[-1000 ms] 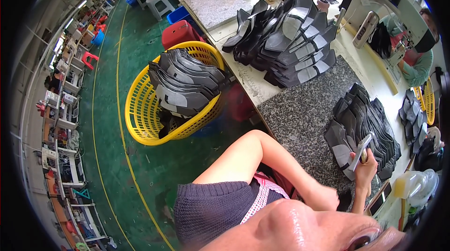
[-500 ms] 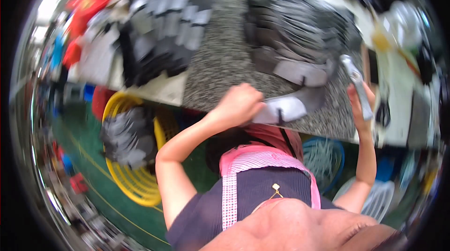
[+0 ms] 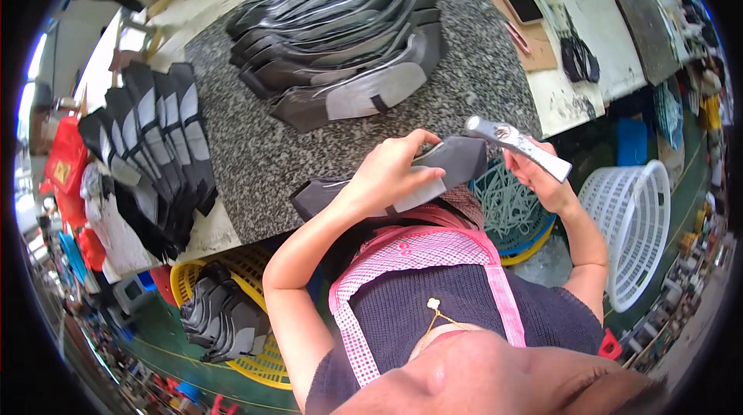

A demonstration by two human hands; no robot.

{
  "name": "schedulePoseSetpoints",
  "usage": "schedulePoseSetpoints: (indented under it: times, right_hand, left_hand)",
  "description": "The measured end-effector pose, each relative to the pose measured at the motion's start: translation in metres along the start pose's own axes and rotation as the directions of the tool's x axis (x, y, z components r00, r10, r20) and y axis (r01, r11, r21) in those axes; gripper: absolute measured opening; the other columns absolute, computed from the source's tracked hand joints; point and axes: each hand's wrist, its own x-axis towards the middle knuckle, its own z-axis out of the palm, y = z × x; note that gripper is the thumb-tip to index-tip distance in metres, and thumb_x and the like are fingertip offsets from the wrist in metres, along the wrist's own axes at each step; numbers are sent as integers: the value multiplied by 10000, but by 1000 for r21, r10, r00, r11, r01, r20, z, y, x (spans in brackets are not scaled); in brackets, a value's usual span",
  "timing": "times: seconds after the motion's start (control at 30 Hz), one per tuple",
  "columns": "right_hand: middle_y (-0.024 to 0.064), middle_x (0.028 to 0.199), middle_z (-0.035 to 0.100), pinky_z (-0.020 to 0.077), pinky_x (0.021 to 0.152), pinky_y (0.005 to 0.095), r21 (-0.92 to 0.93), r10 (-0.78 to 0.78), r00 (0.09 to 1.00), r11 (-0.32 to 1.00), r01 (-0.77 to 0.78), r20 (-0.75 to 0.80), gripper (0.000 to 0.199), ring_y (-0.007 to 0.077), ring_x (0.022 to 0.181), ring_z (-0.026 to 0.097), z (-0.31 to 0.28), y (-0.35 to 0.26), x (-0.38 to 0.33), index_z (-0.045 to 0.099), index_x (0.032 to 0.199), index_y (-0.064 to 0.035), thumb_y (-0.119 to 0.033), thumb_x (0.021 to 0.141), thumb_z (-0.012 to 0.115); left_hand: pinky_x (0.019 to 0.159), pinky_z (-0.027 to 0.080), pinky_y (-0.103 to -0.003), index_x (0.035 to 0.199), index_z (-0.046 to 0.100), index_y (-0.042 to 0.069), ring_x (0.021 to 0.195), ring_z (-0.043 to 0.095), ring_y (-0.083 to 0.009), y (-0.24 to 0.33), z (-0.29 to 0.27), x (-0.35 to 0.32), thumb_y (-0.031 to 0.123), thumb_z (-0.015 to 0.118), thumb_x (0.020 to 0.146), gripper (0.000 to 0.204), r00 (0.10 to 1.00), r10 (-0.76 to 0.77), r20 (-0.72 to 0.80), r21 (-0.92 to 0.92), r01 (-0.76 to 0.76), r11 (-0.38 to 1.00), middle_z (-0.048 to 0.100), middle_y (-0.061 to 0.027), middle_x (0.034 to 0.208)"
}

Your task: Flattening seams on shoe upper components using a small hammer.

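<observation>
Your left hand (image 3: 387,175) clamps a dark shoe piece (image 3: 402,179) lying left-right over the table (image 3: 255,159) edge; right hand (image 3: 542,175) grips a tool (image 3: 518,144).

Speckled grey bench (image 3: 255,152); black-and-grey shoe pieces (image 3: 348,36); silver-grey tool (image 3: 518,145); pink-and-white checked apron (image 3: 422,256); yellow basket (image 3: 267,353); white basket (image 3: 642,221); green floor (image 3: 166,341).

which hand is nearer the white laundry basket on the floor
Right. The right hand, gripping a grey flat tool, is just left of the white basket. The left hand sits further left, holding a dark shoe piece at the edge of the speckled table.
</observation>
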Motion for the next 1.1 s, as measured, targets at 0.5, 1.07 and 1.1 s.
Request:
schedulePoseSetpoints:
  times: [0.5, 1.07, 1.1]
  right_hand:
    - [243, 897, 617, 467, 692, 451, -334, -81, 992, 936, 108, 96, 236, 431, 809, 602, 14, 16, 11, 570, 1111, 19, -170, 972, 545]
    - [259, 710, 579, 467, 599, 478, -397, -139, 990, 907, 142, 36, 161, 480, 731, 606, 14, -3, 30, 519, 946, 14, -146, 948, 521]
    - [258, 699, 578, 471, 601, 483, -395, -128, 991, 910, 127, 25, 150, 480, 727, 607, 13, -4, 30, 518, 956, 10, -139, 952, 506]
  left_hand:
    - [704, 496, -360, 961, 726, 10, 776, 629, -244, -3, 0, 49, 64, 714, 850, 124, 957, 239, -165, 264, -190, 945, 632, -96, 809]
    - [752, 439, -346, 969, 663, 46, 858, 564, -210, -14, -5, 41, 120, 673, 755, 227, 763, 622, 177, 724, -529, 443, 589, -32, 907]
    - [752, 439, -346, 969, 663, 46, 858, 564, -210, -14, -6, 40, 120, 673, 755, 227, 765, 620, 173, 724, -526, 447, 589, -32, 907]
